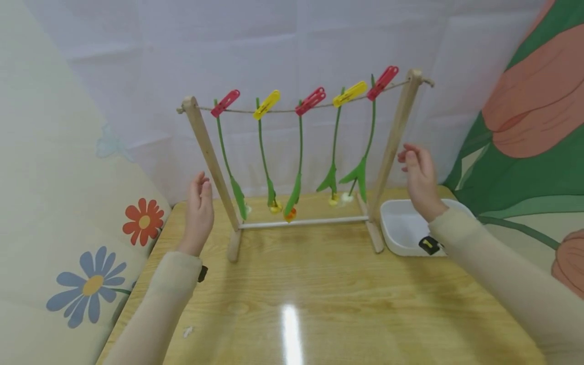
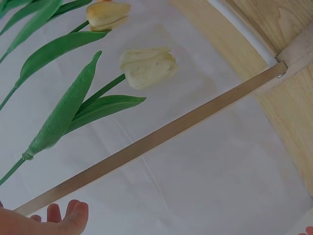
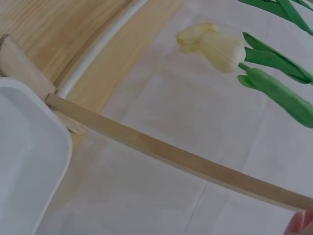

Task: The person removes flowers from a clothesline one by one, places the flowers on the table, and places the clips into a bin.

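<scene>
Head view, left hand: I find the left hand released, fingers relaxed, nothing grasped; it is just outside the left post of the rack.
Head view, right hand: the right hand is likewise released, fingers loosely bent, just outside the right post.
Tulips: five tulips hang head-down between the hands.
Pegs: red and yellow pegs, alternating, clip the stems to a twine above hand level.
Basin: the white basin stands below the right hand, on the table.
Left wrist view: fingers near the post, nothing held; contact cannot be told. Across the post from the hand: a pale tulip, with a yellow tulip beyond.
Right wrist view: only fingertips show, near the post; grip cannot be told from here. Another pale bloom is across the post from the hand; the basin is on the hand's own side.
</scene>
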A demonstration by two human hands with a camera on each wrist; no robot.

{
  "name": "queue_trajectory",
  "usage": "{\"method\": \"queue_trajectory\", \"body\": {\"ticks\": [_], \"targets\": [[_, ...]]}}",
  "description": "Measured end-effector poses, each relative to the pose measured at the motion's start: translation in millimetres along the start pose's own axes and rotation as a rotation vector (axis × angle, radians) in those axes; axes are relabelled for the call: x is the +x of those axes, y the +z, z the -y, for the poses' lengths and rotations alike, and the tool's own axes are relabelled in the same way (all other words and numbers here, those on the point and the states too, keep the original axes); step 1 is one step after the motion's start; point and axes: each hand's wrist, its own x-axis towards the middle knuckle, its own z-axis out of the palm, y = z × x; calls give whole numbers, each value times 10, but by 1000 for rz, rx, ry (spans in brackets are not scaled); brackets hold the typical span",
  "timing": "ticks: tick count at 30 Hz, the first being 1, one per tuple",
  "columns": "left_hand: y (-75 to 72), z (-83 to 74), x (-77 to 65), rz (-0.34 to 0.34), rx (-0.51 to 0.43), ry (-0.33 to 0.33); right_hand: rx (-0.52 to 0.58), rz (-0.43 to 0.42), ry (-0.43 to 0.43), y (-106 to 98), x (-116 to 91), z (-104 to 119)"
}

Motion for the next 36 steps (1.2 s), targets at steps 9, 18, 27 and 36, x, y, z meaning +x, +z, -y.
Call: {"method": "queue_trajectory", "body": {"ticks": [9,18,27,36], "targets": [[-12,-45,-28,6,7,75,134,41,-179,80,24,221],[-6,-187,-3,72,57,133,139,100,-334,146,113,454],[9,-315,80,166,93,133,54,240,-473,282,221,800],[32,-420,201,184,83,152,25,312,-586,513,301,1108]]}}
